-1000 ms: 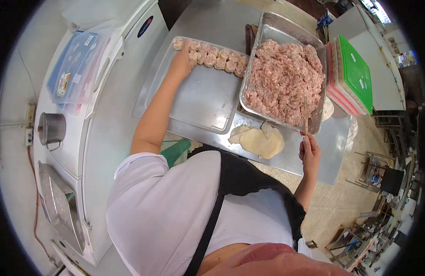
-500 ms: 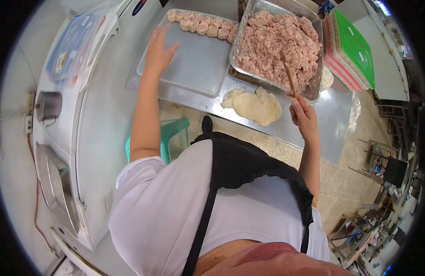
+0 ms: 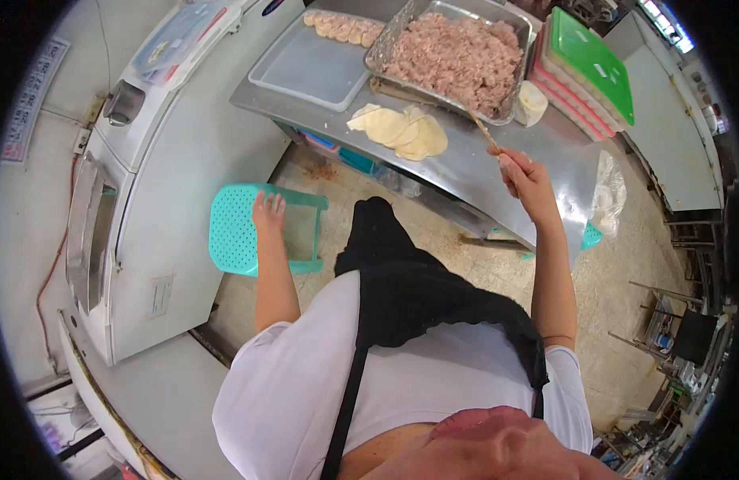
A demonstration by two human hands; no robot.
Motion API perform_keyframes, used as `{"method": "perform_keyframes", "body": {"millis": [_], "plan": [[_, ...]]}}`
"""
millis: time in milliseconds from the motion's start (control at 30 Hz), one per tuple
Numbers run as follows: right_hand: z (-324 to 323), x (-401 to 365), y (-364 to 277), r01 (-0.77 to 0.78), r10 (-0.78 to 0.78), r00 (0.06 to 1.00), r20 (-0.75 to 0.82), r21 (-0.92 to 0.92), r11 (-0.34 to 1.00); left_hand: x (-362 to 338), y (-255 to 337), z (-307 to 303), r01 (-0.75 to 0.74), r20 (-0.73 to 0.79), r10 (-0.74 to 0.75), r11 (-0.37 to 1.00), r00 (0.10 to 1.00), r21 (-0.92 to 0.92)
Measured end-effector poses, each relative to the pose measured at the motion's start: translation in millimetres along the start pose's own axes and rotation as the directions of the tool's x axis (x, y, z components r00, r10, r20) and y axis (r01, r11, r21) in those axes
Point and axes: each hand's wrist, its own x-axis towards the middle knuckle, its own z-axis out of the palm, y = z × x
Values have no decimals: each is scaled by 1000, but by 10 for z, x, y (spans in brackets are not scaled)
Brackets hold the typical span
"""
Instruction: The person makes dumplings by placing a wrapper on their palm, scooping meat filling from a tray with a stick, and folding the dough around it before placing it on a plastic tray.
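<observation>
My left hand (image 3: 269, 214) is in the air in front of a teal plastic stool (image 3: 232, 228), fingers stretched out and holding nothing. In my right hand (image 3: 529, 182) is a thin wooden stick (image 3: 483, 130), gripped at its lower end. The stick's far end reaches the near rim of a metal pan (image 3: 376, 58) heaped with ground meat (image 3: 457, 60). Round pale dough wrappers (image 3: 401, 132) lie overlapping on the metal table, left of that hand. Further left is a translucent plastic tray (image 3: 309, 68), with rows of filled dumplings (image 3: 343, 29) along its far side.
Stacked trays with a green lid (image 3: 589, 68) stand at the table's right, beside a white round container (image 3: 531, 104). A white freezer (image 3: 177, 184) is on the left. A clear plastic bag (image 3: 609, 192) hangs at the table's right end.
My left hand has moved from above the plastic tray back toward my body, beside the stool. The stick has drawn back from over the meat to the pan's rim. The camera view has shifted.
</observation>
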Motion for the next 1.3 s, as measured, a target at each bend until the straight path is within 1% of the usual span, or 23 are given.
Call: {"method": "perform_keyframes", "body": {"millis": [33, 100, 167, 300, 367, 433, 500, 533, 567, 633, 667, 733, 767, 833, 867, 933, 967, 1067, 1133, 1167, 1233, 1267, 1300], "plan": [[-55, -34, -24, 23, -23, 1000, -11, -7, 1000, -33, 0, -81, 86, -8, -88, 988, 996, -128], [-145, -114, -27, 28, -28, 999, 37, -4, 1000, -13, -59, -247, 87, -37, -95, 979, 995, -186], [-233, -123, -34, 42, -42, 999, 30, -14, 999, 0, -98, -326, 82, -140, -125, 957, 982, -279], [-301, -48, -4, 53, -53, 998, 21, -13, 999, 220, -214, -609, 87, -247, -221, 884, 944, -459], [-333, -13, -40, 64, -64, 998, -2, -39, 997, 479, -359, -911, 113, -201, -231, 874, 952, -472], [-338, 18, -64, 47, -46, 999, 21, -49, 998, 469, -395, -909, 41, -332, -225, 877, 916, -480], [-385, 85, -5, 40, -39, 999, 9, -70, 997, 284, -432, -836, -5, -294, -213, 803, 932, -596], [-408, 138, 10, 29, -28, 1000, 8, -84, 996, 503, -555, -1125, -9, -293, -248, 748, 923, -664], [-419, 192, 5, 40, -41, 999, -9, -96, 995, 780, -675, -1274, -14, -287, -286, 685, 914, -729], [-417, 253, 22, -66, 65, 998, -13, -118, 991, 386, -519, -847, -223, -469, -300, 593, 831, -774], [-424, 295, 29, -70, 67, 997, -25, -135, 988, 436, -561, -761, -207, -459, -318, 589, 830, -781], [-429, 395, 67, -59, 52, 998, -38, -218, 974, 544, -610, -736, -407, -508, -328, 331, 796, -851], [-450, 457, 81, -66, 57, 997, -44, -227, 972, 642, -613, -770, -498, -534, -335, 193, 776, -845], [-519, 514, 96, -39, 25, 998, -56, -265, 963, 822, -619, -953, -656, -593, -358, -76, 721, -751], [-544, 537, 69, -54, 40, 998, -57, -270, 961, 965, -661, -1089, -662, -600, -365, -64, 712, -746], [-600, 607, 1, -82, 54, 994, -97, -308, 948, 1262, -811, -1380, -530, -454, -387, -112, 802, -840], [-635, 640, 15, -77, 48, 993, -109, -280, 957, 1292, -870, -1415, -485, -412, -392, -105, 822, -868], [-703, 751, 16, -87, 49, 989, -139, -279, 956, 1405, -1077, -1450, -434, -383, -323, -103, 865, -895], [-729, 825, 9, -71, 35, 991, -133, -277, 958, 1459, -1163, -1511, -381, -339, -231, -166, 912, -910], [-745, 866, 26, -53, 18, 991, -130, -271, 961, 1486, -1223, -1580, -323, -292, -157, -237, 943, -916], [-790, 928, 66, -41, 6, 992, -123, -283, 958, 1528, -1325, -1728, -151, -173, 22, -385, 985, -910], [-802, 956, 77, -25, -8, 994, -111, -292, 956, 1418, -1234, -1638, -149, -170, 20, -385, 985, -911], [-816, 986, 91, -24, -9, 994, -108, -295, 955, 1109, -1027, -1486, -180, -357, -268, 515, 895, -838]]}}
